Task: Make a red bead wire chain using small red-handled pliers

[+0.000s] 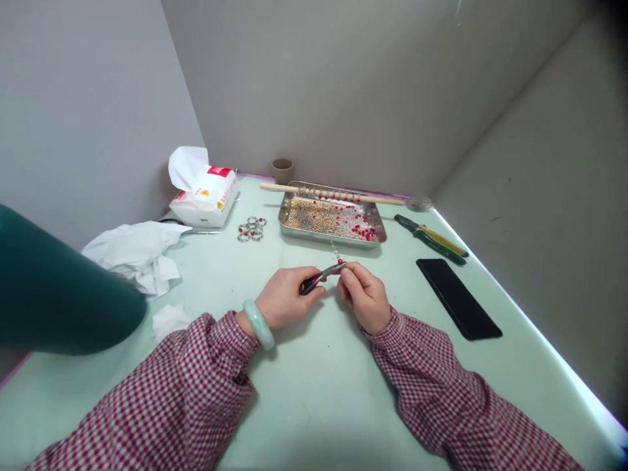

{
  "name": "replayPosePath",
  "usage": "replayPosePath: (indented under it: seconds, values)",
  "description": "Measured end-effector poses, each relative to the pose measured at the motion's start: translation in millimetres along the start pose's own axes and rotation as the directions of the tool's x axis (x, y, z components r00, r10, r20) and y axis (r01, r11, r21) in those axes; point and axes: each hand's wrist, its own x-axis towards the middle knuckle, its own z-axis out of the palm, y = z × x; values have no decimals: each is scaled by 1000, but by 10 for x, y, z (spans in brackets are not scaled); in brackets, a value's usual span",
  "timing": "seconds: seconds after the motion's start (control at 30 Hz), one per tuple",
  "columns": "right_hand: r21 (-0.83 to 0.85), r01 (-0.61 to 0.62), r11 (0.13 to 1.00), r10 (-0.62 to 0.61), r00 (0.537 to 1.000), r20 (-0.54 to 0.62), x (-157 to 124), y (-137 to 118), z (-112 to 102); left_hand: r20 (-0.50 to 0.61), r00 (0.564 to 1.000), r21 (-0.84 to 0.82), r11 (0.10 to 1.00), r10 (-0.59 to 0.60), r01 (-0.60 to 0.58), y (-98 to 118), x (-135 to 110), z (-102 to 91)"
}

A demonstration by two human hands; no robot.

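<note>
My left hand [284,297] is closed round small pliers [318,278] with dark handles, the jaws pointing right. A pale green bangle [258,324] sits on that wrist. My right hand [362,294] pinches a short beaded wire with a red bead [339,261] right at the pliers' tip. Both hands meet over the pale green table [314,379], just in front of a metal tray [287,229] that holds small gold and red beads.
A wooden stick [279,188] threaded with beads lies across the tray's back rim. Finished bead rings [252,229], a tissue pack [203,193], crumpled tissues [135,252], a small cup [282,170], green-yellow pliers [432,239] and a black phone [458,298] lie around. A teal sleeve [53,288] intrudes at left.
</note>
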Motion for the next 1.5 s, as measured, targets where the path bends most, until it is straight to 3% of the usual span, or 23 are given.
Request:
replayPosePath:
  seconds: [0.37, 0.7, 1.03, 1.5]
  values:
    - [233, -107, 967, 82, 990, 113, 12, -28, -8, 107, 994, -250, 968, -7, 33, -15, -2, -49]
    - [141, -80, 987, 75, 996, 41, 24, -62, 13, -18, 998, 122, 991, 53, -50, 5, -1, -5]
    - [135, -165, 977, 159, 986, 51, 39, -49, 14, -80, 997, 234, 972, 6, 12, 35, -50, 15]
    - [295, -233, 927, 224, 972, 64, 51, -9, -9, -28, 1000, 90, 996, -13, 15, 12, -17, 0]
